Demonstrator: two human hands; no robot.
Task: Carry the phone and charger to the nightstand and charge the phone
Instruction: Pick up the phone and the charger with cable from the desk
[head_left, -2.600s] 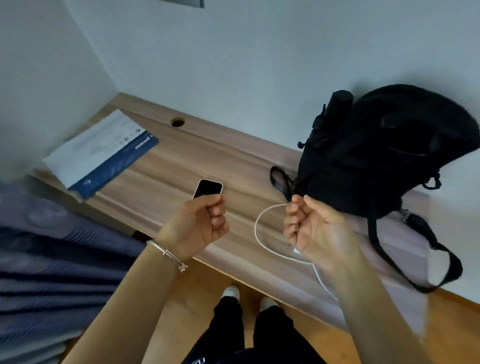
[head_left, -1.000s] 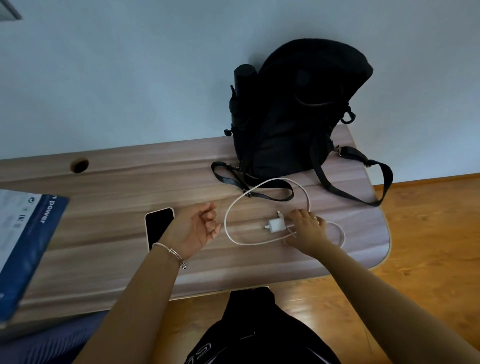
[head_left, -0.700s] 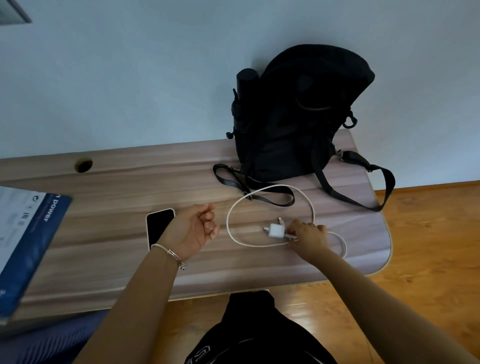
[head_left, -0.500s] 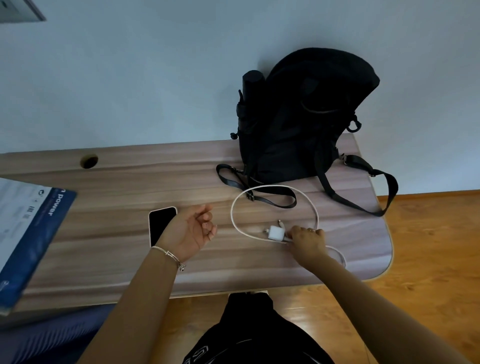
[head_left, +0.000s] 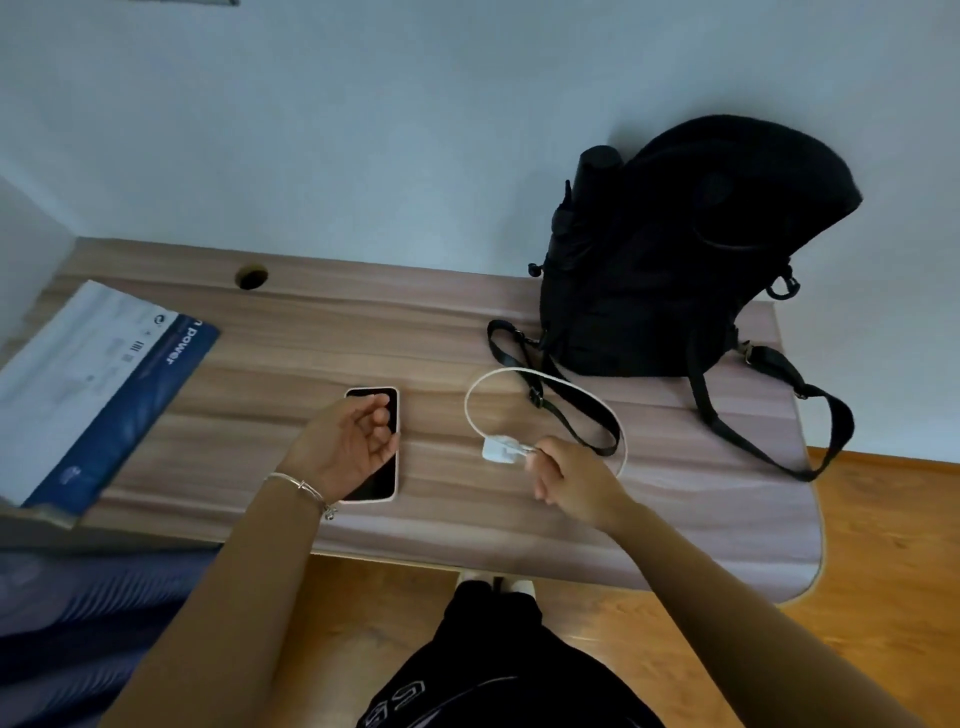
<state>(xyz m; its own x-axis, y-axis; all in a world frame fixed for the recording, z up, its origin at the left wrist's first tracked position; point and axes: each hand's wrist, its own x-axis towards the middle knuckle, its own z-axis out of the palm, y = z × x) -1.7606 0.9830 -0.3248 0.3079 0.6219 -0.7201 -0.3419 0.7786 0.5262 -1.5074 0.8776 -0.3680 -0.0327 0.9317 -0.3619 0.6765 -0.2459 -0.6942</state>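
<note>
A: Item count, desk (head_left: 291, 358)?

B: We log one phone (head_left: 385, 467), one charger (head_left: 496, 450) with one white cable (head_left: 475, 395), one black bag (head_left: 675, 249), one blue-and-white package (head_left: 98, 374).

A: And hands?

B: Two. Our left hand (head_left: 345, 447) hovers over the phone, fingers loosely curled and apart, palm up, gripping nothing; one bracelet (head_left: 304, 488) on the wrist. The phone lies flat, screen up, under and just right of that hand.

A: Right hand (head_left: 569, 480)?

B: Fingers pinched together on the cable where it meets the charger. The charger sits just left of the fingertips (whether it touches the desk we cannot tell). The cable loops away toward the bag, crossing one strap (head_left: 566, 410), and comes back behind our hand.

A: Position of phone against charger?

B: Near each other, apart, the phone on the left.
</note>
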